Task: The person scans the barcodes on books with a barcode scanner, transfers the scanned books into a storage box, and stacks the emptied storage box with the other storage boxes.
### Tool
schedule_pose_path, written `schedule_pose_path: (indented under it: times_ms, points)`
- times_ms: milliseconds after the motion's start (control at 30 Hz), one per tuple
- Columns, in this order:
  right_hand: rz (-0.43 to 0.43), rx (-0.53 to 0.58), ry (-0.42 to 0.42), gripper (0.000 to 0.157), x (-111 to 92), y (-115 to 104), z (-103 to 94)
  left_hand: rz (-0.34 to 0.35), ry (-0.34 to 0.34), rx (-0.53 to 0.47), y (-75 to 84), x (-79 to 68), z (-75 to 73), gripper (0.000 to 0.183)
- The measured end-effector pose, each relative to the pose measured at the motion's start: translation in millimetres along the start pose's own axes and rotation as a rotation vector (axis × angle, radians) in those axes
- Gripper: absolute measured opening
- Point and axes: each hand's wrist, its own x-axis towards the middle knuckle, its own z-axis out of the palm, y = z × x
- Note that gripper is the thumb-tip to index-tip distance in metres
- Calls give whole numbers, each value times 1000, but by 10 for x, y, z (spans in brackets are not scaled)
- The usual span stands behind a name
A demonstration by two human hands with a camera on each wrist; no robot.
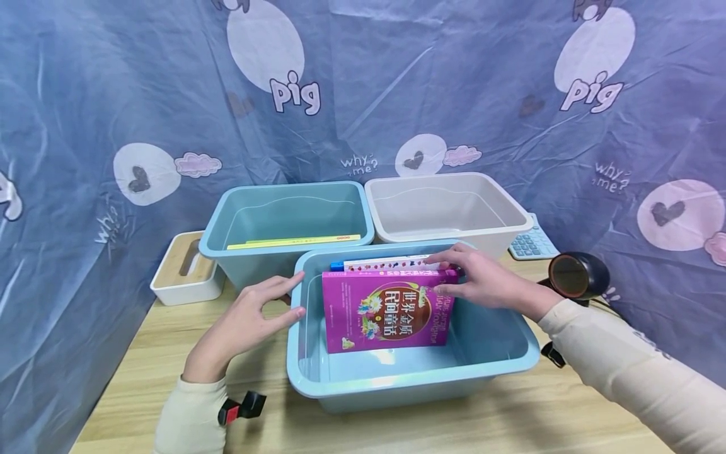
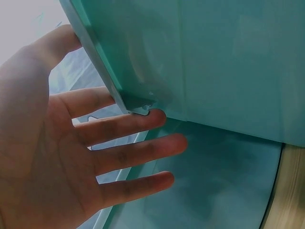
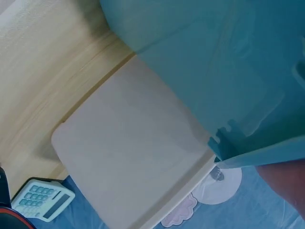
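Observation:
A light blue bin [image 1: 414, 384] stands on the table in the middle of the head view. Inside it, a purple storybook [image 1: 346, 315] stands upright, its cover facing me, in front of a white patterned book [image 1: 368, 265] and something blue-ended. My right hand [image 1: 482, 277] grips the purple book's upper right corner, thumb over the cover and fingers behind the top edge. In the right wrist view, only a blurred part of that hand shows at the bin's rim. My left hand [image 1: 249, 321], fingers extended, touches the bin's left rim; its spread fingers [image 2: 138, 155] show in the left wrist view.
Behind stand a teal bin [image 1: 227, 221] with thin yellow books [image 1: 295, 242] and a white bin [image 1: 448, 183]. A wooden-lidded box [image 1: 176, 265] is at left. At right are a calculator [image 1: 533, 243] and a black round object [image 1: 578, 275]. A patterned blue cloth [image 1: 363, 82] hangs behind.

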Motion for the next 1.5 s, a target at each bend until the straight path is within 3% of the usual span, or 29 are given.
schedule_pose_path:
  times_ms: [333, 600, 800, 933, 1167, 1400, 1500]
  points:
    - [-54, -2, -25, 45, -2, -12, 37, 1, 0, 3, 10, -5, 10, 66]
    - [-109, 3, -84, 51, -14, -8, 69, 0, 2, 1, 23, -12, 19, 66]
    - [-156, -17, -63, 52, -54, -7, 83, 24, 13, 9, 20, -22, 41, 65]
    - [-191, -8, -17, 53, -96, -25, 89, 32, 12, 8, 18, -13, 50, 64]
    - [-365, 44, 144, 50, -173, -107, 61, 13, -8, -10, 28, 16, 64, 66]
    - [-525, 109, 311, 54, -301, -297, -175, 33, -5, -6, 39, 27, 70, 64]
    - [-531, 112, 413, 60, -399, -351, -307, 41, -7, -4, 41, 25, 72, 64]
